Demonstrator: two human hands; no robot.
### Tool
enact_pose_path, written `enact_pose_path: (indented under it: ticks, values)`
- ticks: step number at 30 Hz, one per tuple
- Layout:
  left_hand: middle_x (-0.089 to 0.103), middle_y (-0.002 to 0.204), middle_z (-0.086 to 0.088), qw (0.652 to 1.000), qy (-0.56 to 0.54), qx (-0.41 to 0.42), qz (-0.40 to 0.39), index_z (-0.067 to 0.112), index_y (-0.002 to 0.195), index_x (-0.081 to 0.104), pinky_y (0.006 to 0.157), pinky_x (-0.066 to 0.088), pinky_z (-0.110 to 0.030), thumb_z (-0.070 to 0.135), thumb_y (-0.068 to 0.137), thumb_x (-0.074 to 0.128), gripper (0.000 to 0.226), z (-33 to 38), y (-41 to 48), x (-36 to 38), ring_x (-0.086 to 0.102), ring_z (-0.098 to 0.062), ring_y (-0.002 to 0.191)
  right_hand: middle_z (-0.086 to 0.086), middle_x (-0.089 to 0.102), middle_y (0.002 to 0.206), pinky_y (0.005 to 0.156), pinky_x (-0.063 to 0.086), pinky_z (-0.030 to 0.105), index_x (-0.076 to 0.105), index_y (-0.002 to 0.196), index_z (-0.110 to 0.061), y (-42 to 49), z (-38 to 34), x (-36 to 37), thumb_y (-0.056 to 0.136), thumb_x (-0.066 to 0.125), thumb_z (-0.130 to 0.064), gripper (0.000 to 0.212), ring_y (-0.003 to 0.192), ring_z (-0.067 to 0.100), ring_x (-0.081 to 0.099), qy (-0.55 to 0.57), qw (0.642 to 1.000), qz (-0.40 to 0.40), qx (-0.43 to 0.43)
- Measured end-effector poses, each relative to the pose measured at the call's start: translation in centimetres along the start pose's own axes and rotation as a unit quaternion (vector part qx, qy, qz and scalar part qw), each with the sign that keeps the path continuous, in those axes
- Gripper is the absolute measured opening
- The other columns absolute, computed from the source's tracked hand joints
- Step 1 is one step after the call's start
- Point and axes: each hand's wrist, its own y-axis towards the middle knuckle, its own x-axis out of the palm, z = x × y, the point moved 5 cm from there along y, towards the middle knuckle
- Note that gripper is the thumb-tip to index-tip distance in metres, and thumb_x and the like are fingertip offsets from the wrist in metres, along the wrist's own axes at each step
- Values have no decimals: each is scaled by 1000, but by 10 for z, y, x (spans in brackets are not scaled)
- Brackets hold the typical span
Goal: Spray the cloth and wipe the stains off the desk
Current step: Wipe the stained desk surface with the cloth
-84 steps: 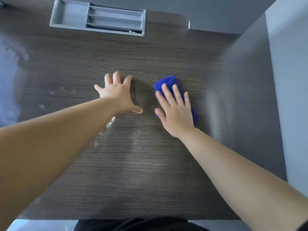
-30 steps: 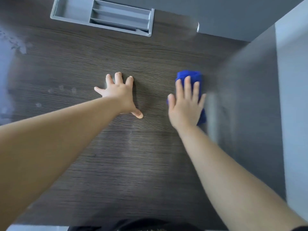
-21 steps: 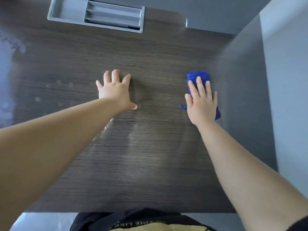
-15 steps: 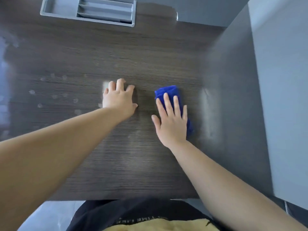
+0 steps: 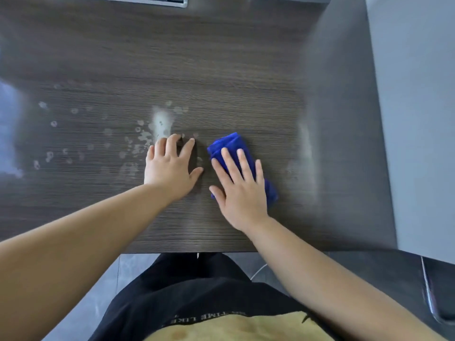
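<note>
Two flat, straight-fingered grips: right grip (image 5: 240, 190) atop the cloth (image 5: 227, 143), left grip (image 5: 170, 171) beside it.

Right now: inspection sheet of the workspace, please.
Surface: dark wood-grain desk; whitish stains left of centre, not yet wiped.
Job's things: folded blue cloth lying on the desk; spray bottle not in view.
Clutter: grey tray at the far edge, mostly cut off.
Hands: left hand flat on the desk beside the stains; right hand pressing the cloth, fingers straight.
Cables: nothing seen.
Surroundings: grey side panel on the right.
</note>
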Motion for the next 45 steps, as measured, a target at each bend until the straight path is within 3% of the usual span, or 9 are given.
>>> enact_pose_path:
  ticks: [3,12,20,26,32,36,39,42,45]
  values:
    - [19,148,-7,1000,24,5,-15,25,145,23,110,19,-45,58,87,45,70,0,5,0,19,-32,133,-2,35,151,108,26,56,43,141,-29,2,40,-4,94,35,-44,50,139,28,32,-30,997,-4,-69]
    - [18,150,-6,998,9,34,-53,25,146,20,110,23,-44,57,87,48,73,-2,5,-4,18,-33,134,8,32,153,107,25,61,39,144,-19,-62,24,-1,94,29,-45,57,140,36,28,-38,965,39,256]
    - [27,144,-8,998,-60,12,25,22,137,39,105,30,-46,45,87,54,56,-80,-34,-21,19,-32,132,0,40,149,104,32,59,46,139,-27,-52,-31,8,92,38,-44,51,136,30,38,-52,995,-18,-83]
    - [20,147,-10,995,-35,-85,28,24,142,27,109,22,-47,55,86,49,67,-180,-80,-9,14,-33,134,-1,3,160,114,9,59,15,152,-27,-15,-50,9,99,23,-48,57,147,28,0,3,942,-6,337]
    - [22,146,-9,990,-32,-128,40,26,140,27,111,18,-45,57,84,50,68,-234,-107,5,15,-32,135,1,34,153,110,23,59,43,142,-24,-4,-229,35,93,29,-49,56,141,31,28,1,1000,-20,-7]
    - [19,148,-7,989,-31,-142,0,30,143,22,111,20,-45,67,81,46,76,-256,-111,11,15,-32,135,-2,41,148,107,29,56,47,139,-30,-9,-182,34,93,34,-46,51,136,28,38,-44,985,-35,-163]
    - [15,150,-7,990,-8,-134,-40,31,146,16,111,22,-46,72,80,40,81,-257,-109,13,14,-34,136,-1,32,153,107,29,58,41,143,-29,10,-106,18,94,26,-46,54,141,29,28,-16,997,-10,69]
    - [16,149,-8,990,-2,-132,-51,32,145,16,109,25,-48,74,79,40,82,-257,-107,11,17,-35,134,-6,6,160,115,6,54,22,150,-31,32,-111,12,100,23,-45,52,147,22,2,37,940,5,340]
    - [19,147,-8,990,-4,-132,-48,32,144,19,106,28,-47,74,77,43,82,-257,-104,9,21,-36,131,-4,5,160,114,2,55,19,150,-29,51,-191,25,99,21,-47,54,147,25,1,43,964,-3,262]
